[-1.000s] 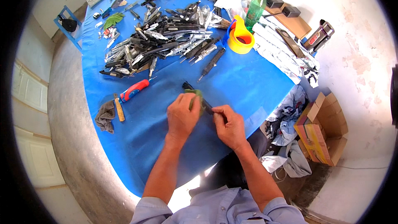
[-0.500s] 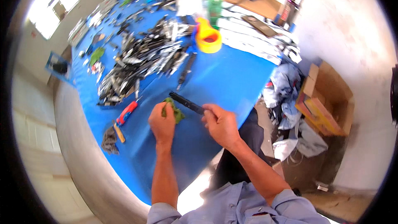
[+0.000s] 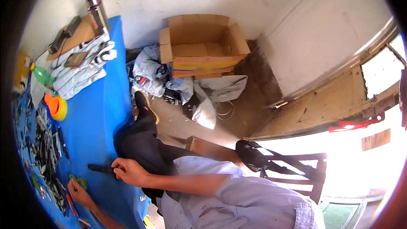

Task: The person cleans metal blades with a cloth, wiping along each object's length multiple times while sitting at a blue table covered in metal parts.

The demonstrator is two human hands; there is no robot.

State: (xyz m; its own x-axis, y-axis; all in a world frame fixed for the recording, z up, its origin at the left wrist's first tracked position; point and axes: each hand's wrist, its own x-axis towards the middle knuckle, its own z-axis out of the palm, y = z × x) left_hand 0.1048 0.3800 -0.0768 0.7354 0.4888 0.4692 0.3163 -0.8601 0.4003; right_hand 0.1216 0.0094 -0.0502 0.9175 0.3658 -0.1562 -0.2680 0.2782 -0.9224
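Note:
My right hand point(image 3: 130, 172) pinches one end of a slim black bar-shaped part point(image 3: 97, 168) above the blue table cover point(image 3: 91, 138). What exactly the part is, I cannot make out. My left hand point(image 3: 79, 193) is closed on a crumpled green cloth point(image 3: 82, 182), just short of the part's free end. Beside the left hand lies a red and blue handled tool point(image 3: 71, 204). A heap of black and silver narrow parts point(image 3: 45, 152) covers the table's left side, with a yellow and orange tape roll point(image 3: 57, 107) at its far end.
A striped cloth point(image 3: 80, 77), a green bottle point(image 3: 41, 75) and a steel flask point(image 3: 97, 13) stand or lie at the table's far end. On the floor is an open cardboard box point(image 3: 203, 64) by cloth bundles point(image 3: 150, 70). A wooden chair point(image 3: 316, 178) is at the right.
The view has swung right, so the table now sits at the left and the box, floor and chair show. The black part and green cloth stay in my hands.

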